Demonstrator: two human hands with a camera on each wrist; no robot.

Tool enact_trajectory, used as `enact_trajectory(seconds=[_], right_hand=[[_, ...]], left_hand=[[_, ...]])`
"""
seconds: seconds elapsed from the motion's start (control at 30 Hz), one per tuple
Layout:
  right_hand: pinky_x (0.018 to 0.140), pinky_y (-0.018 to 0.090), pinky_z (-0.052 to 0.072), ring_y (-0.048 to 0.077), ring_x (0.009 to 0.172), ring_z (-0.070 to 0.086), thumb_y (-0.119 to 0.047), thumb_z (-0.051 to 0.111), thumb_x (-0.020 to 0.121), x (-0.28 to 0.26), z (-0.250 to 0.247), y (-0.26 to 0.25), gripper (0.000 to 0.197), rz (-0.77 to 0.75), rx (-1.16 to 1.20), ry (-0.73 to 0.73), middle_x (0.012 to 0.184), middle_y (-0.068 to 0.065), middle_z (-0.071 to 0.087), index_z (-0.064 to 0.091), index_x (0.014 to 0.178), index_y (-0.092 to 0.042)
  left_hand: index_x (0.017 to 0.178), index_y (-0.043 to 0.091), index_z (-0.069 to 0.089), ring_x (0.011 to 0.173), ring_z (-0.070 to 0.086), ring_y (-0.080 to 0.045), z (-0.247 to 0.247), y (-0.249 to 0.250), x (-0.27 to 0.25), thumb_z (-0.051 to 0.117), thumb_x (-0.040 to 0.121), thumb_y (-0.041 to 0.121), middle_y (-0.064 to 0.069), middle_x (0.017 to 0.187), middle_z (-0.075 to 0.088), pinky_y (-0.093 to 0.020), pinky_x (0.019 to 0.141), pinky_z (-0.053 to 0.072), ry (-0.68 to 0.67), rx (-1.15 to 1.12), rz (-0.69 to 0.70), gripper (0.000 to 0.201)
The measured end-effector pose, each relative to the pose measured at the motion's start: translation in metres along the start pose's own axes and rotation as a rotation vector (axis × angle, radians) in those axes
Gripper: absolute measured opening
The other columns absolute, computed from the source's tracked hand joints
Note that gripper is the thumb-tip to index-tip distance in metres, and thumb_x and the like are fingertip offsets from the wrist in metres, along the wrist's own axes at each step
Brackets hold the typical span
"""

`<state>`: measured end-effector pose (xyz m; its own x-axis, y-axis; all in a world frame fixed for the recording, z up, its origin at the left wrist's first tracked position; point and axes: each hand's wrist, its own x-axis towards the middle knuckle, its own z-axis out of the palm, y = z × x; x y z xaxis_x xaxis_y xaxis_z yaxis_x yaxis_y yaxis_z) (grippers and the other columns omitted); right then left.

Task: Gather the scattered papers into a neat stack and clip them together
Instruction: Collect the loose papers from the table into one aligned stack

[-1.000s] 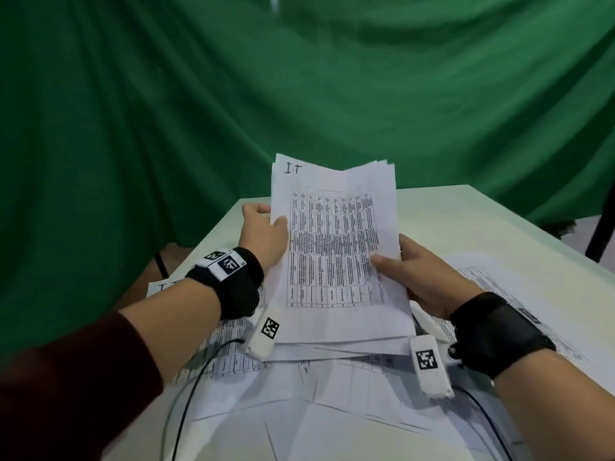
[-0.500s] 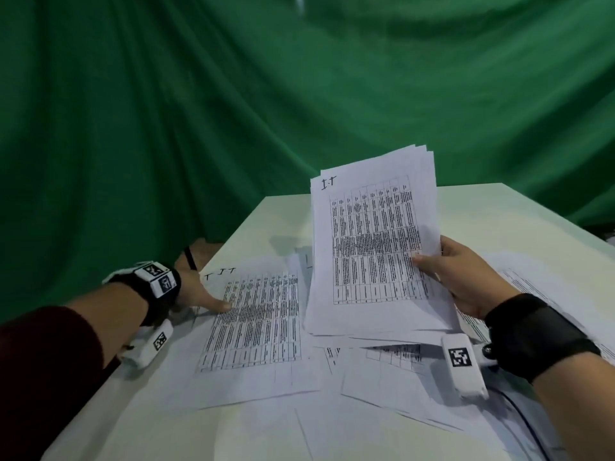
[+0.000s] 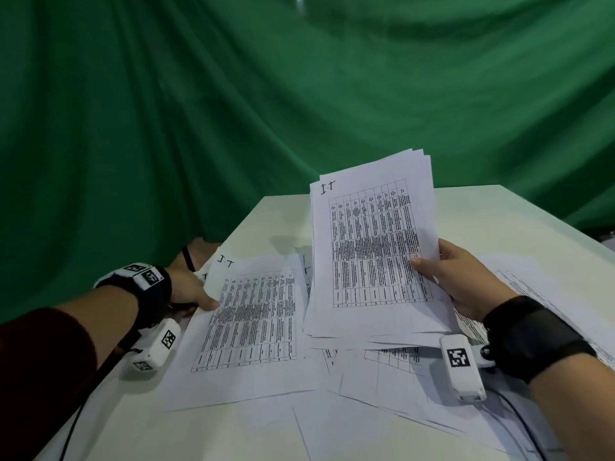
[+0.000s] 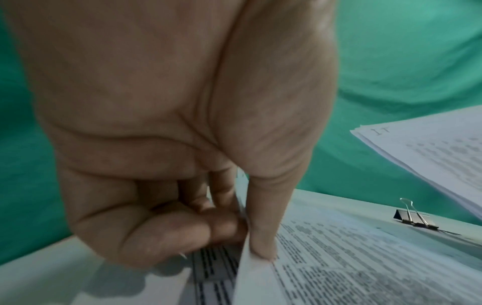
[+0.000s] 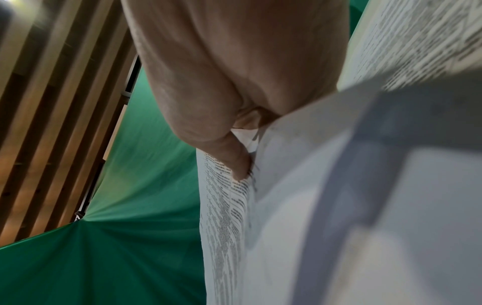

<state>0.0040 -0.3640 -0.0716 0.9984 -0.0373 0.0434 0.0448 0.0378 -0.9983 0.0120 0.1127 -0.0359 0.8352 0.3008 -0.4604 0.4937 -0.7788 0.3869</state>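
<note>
Green cloth (image 3: pixel 166 128) backs a white table (image 3: pixel 499 221) strewn with printed sheets (image 3: pixel 382 387). Right hand (image 3: pixel 456 281) grips a raised stack (image 3: pixel 372 247); left hand (image 3: pixel 189 291) pinches one flat sheet's (image 3: pixel 253 321) edge.

two hands are in view: one left hand (image 3: pixel 188 289) at the left of the head frame and one right hand (image 3: pixel 449 277) at the right. there is one held stack of papers (image 3: pixel 372 247), right of centre; its sheets cannot be counted, though several edges fan at its top. one printed sheet (image 3: pixel 253 321) lies at the centre left, pinched at its edge, with at least one more sheet beneath it. further loose sheets (image 3: pixel 382 387) overlap along the bottom, too many to count. one binder clip (image 4: pixel 414 216) shows at the right of the left wrist frame. there is one table (image 3: pixel 499 214) and one green backdrop (image 3: pixel 199 111).
</note>
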Motion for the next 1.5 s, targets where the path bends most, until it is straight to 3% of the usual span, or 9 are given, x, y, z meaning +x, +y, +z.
enact_trajectory(seconds=[0.23, 0.4, 0.77, 0.87, 1.0, 1.1, 1.3, 1.4, 1.5], right_hand=[[0.106, 0.046, 0.055, 0.029, 0.107, 0.072, 0.004, 0.062, 0.102, -0.001, 0.002, -0.002, 0.029, 0.004, 0.013, 0.002, 0.125, 0.02, 0.075, 0.066, 0.13, -0.002], [0.097, 0.045, 0.058, 0.031, 0.107, 0.073, 0.002, 0.063, 0.102, -0.001, 0.002, -0.002, 0.029, 0.011, 0.016, 0.001, 0.124, 0.02, 0.075, 0.066, 0.13, -0.005], [0.095, 0.045, 0.062, 0.036, 0.11, 0.074, 0.004, 0.059, 0.102, -0.004, 0.01, -0.005, 0.029, 0.029, 0.123, -0.032, 0.125, 0.022, 0.075, 0.064, 0.13, -0.005], [0.079, 0.033, 0.066, 0.029, 0.103, 0.077, 0.004, 0.056, 0.104, -0.009, 0.012, -0.012, 0.029, 0.004, 0.197, -0.072, 0.123, 0.018, 0.077, 0.065, 0.128, -0.008], [0.086, 0.032, 0.063, 0.026, 0.104, 0.074, 0.001, 0.057, 0.103, -0.01, 0.013, -0.014, 0.033, -0.041, 0.223, -0.146, 0.126, 0.014, 0.076, 0.064, 0.134, -0.01], [0.086, 0.042, 0.063, 0.031, 0.101, 0.072, -0.001, 0.063, 0.098, -0.014, 0.014, -0.017, 0.037, -0.016, 0.161, -0.204, 0.122, 0.013, 0.077, 0.067, 0.131, -0.017], [0.079, 0.04, 0.065, 0.024, 0.098, 0.079, -0.012, 0.042, 0.111, -0.023, 0.014, -0.031, 0.036, 0.011, 0.15, -0.188, 0.124, 0.013, 0.078, 0.069, 0.134, -0.019], [0.111, 0.048, 0.049, 0.024, 0.131, 0.066, -0.066, 0.039, 0.105, -0.025, 0.015, -0.034, 0.063, 0.027, 0.177, -0.213, 0.145, 0.004, 0.068, 0.059, 0.149, -0.025], [0.12, 0.053, 0.039, 0.026, 0.14, 0.059, -0.045, 0.066, 0.1, -0.024, 0.018, -0.028, 0.057, -0.018, 0.048, -0.212, 0.149, -0.001, 0.065, 0.053, 0.151, -0.023]], left_hand=[[0.127, 0.013, 0.069, 0.092, 0.069, -0.029, -0.049, 0.039, -0.032, 0.064, 0.104, 0.036, -0.01, 0.116, 0.073, -0.031, 0.079, 0.055, 0.385, -0.013, 0.3, 0.034], [0.117, 0.027, 0.066, 0.076, 0.069, -0.018, -0.086, 0.076, -0.077, 0.064, 0.1, 0.051, 0.003, 0.093, 0.073, -0.025, 0.061, 0.046, 0.53, -0.145, 0.463, 0.029], [0.134, 0.006, 0.065, 0.107, 0.076, -0.033, -0.055, 0.146, -0.112, 0.063, 0.105, 0.035, -0.015, 0.121, 0.078, -0.046, 0.086, 0.066, 0.169, -0.712, 0.697, 0.041], [0.118, 0.01, 0.074, 0.105, 0.073, -0.032, -0.017, 0.149, -0.09, 0.079, 0.084, 0.054, -0.016, 0.117, 0.079, -0.064, 0.099, 0.056, 0.239, -0.755, 0.645, 0.055], [0.101, 0.018, 0.07, 0.085, 0.07, -0.023, 0.033, 0.154, -0.063, 0.072, 0.093, 0.056, -0.001, 0.099, 0.075, -0.035, 0.077, 0.059, 0.259, -0.709, 0.608, 0.039], [0.119, 0.02, 0.066, 0.107, 0.07, -0.03, 0.054, 0.157, -0.039, 0.07, 0.065, 0.087, -0.003, 0.116, 0.074, -0.047, 0.096, 0.058, 0.195, -0.712, 0.521, 0.087], [0.142, 0.016, 0.056, 0.125, 0.061, -0.028, 0.076, 0.17, -0.039, 0.076, 0.081, 0.059, -0.002, 0.137, 0.066, -0.05, 0.115, 0.045, 0.096, -0.854, 0.466, 0.077], [0.138, 0.019, 0.063, 0.121, 0.068, -0.026, 0.078, 0.171, -0.039, 0.072, 0.093, 0.044, 0.002, 0.133, 0.073, -0.051, 0.111, 0.05, 0.14, -0.83, 0.567, 0.052], [0.135, 0.027, 0.064, 0.115, 0.073, -0.024, 0.073, 0.168, -0.046, 0.069, 0.1, 0.033, 0.004, 0.128, 0.076, -0.05, 0.105, 0.054, 0.175, -0.813, 0.675, 0.036]])
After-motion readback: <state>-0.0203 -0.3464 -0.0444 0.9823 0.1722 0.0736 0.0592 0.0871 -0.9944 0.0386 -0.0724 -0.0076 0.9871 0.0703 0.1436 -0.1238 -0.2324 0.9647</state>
